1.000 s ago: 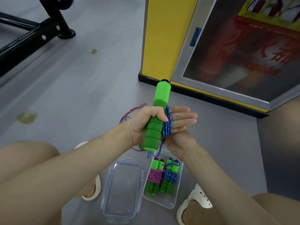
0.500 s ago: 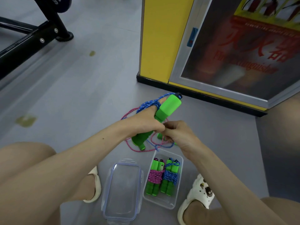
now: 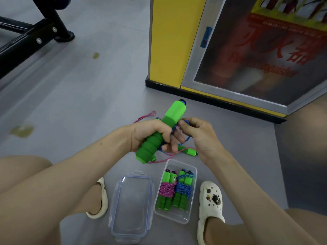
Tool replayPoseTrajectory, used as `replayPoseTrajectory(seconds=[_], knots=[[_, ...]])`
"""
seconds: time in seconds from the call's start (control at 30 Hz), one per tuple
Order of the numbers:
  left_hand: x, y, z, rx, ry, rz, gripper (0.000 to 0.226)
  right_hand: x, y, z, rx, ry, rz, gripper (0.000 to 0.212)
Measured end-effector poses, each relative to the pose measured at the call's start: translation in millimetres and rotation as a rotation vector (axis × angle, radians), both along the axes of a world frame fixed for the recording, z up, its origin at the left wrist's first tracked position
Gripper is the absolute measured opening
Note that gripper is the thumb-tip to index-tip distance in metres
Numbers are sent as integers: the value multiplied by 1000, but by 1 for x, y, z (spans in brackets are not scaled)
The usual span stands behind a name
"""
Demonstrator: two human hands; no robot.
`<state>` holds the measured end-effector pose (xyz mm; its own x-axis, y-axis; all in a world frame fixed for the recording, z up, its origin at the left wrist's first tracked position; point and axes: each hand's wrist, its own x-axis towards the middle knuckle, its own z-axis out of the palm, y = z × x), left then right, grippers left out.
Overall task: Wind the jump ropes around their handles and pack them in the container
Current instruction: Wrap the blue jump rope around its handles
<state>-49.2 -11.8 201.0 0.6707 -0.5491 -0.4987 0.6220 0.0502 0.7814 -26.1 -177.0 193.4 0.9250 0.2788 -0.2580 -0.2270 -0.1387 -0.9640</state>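
left hand (image 3: 150,135): I'm seeing it clenching round the green foam handle (image 3: 150,147), fingers curling tight about the ribbed part, with the handle's top end tilting toward 1 o'clock.
right hand (image 3: 200,137): it's sitting right at 3 o'clock of the handle, thumb and fingertips pinching the blue rope (image 3: 188,138) just beside the foam.
blue rope: it's running from that pinch in behind the left fingers, and loose strands are hanging below both hands. I can't tell how many turns are on the handle.
second handle (image 3: 190,151): it's lying on the floor at 5 o'clock of the hands, partly hidden under the right wrist.
pink rope (image 3: 146,115): it's lying loose on the floor, one loop poking out at 10 o'clock of the left hand and another strand passing at 6 o'clock.
container (image 3: 177,215): the clear tub is sitting open on the floor at 6 o'clock of the hands, holding two wound ropes side by side: the pink bundle (image 3: 168,189) on its 9 o'clock side and the blue bundle (image 3: 184,189) on its 3 o'clock side.
lid (image 3: 131,198): it's lying flat just beside the tub at 9 o'clock.
feet: the white clog (image 3: 210,202) is resting at 3 o'clock of the tub, and the cream slipper (image 3: 102,200) at 9 o'clock of the lid.
background: the yellow cabinet (image 3: 168,41) is standing at 12 o'clock.
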Motion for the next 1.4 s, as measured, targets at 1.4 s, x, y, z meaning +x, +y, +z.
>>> replayPoseTrajectory(seconds=[1.4], knots=[[0, -5, 0, 325, -63, -130, 38, -9, -14, -8, -118, -41, 64, 15]])
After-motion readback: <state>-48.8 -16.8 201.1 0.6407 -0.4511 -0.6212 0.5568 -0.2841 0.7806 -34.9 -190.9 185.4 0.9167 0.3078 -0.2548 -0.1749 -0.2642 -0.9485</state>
